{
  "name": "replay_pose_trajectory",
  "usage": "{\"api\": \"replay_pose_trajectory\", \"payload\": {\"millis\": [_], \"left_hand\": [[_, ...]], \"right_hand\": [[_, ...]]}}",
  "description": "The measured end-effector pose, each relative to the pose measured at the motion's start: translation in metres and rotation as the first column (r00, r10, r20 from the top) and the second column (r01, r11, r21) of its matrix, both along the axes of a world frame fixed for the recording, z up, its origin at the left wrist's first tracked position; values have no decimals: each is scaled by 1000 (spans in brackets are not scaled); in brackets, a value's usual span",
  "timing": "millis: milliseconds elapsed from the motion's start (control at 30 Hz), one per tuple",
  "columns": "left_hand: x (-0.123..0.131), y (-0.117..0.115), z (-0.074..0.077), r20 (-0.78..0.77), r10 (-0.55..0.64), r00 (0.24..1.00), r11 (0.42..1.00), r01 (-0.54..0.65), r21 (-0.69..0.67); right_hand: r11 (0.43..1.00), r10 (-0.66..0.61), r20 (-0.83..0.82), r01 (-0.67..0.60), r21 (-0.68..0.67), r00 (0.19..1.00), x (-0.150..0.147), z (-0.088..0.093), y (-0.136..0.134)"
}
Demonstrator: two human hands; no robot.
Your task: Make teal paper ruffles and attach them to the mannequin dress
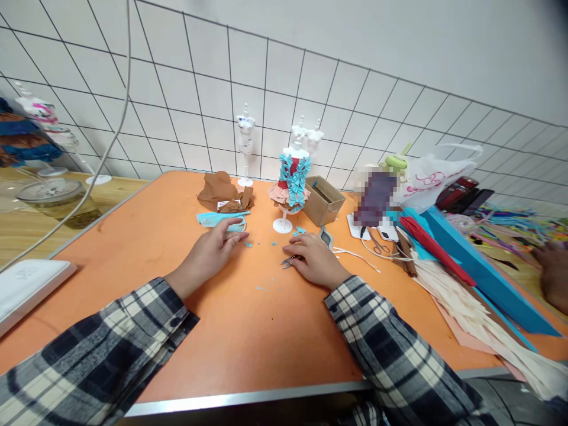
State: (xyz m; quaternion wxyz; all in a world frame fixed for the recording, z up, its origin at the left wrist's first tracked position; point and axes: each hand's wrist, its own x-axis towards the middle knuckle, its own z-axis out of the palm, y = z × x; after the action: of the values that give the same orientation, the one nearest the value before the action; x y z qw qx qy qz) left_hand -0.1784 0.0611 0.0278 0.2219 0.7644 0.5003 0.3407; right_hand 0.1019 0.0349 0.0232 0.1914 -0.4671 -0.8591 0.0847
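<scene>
My left hand (pixel 213 248) rests on the orange table (pixel 248 331), fingers stretched flat onto a strip of light-blue paper (pixel 217 219). My right hand (pixel 313 257) lies curled on the table, closed around small metal scissors (pixel 287 261) whose tips poke out to the left. Just beyond both hands stands a small white mannequin (pixel 290 183) on a stand, dressed in blue and red ruffles over a pink skirt. Tiny blue paper scraps (pixel 261 242) lie scattered between the hands.
Crumpled brown fabric (pixel 222 192) and a cardboard box (pixel 323 201) flank the mannequin. Bare white mannequins (pixel 245 136) stand by the tiled wall. Red, blue and cream paper sheets (pixel 448 260) pile at right, where another person's hand (pixel 552 275) shows. A white device (pixel 26 284) sits left.
</scene>
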Motion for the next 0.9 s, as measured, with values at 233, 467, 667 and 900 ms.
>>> {"api": "replay_pose_trajectory", "payload": {"millis": [233,467,667,900], "left_hand": [[8,-14,5,-155,-375,914,927,370,-56],[28,-34,2,-401,-572,716,782,623,-4],[28,-28,0,-503,-429,750,861,509,24],[36,-28,-5,-69,-200,977,904,211,373]], "right_hand": [[919,275,-43,-276,-281,960,-6,0,-15],[975,97,-54,-106,-195,994,-30,-11,-22],[992,10,28,-6,-128,1000,-42,-14,-29],[725,-473,-688,-201,-659,550,-56,-19,-27]]}}
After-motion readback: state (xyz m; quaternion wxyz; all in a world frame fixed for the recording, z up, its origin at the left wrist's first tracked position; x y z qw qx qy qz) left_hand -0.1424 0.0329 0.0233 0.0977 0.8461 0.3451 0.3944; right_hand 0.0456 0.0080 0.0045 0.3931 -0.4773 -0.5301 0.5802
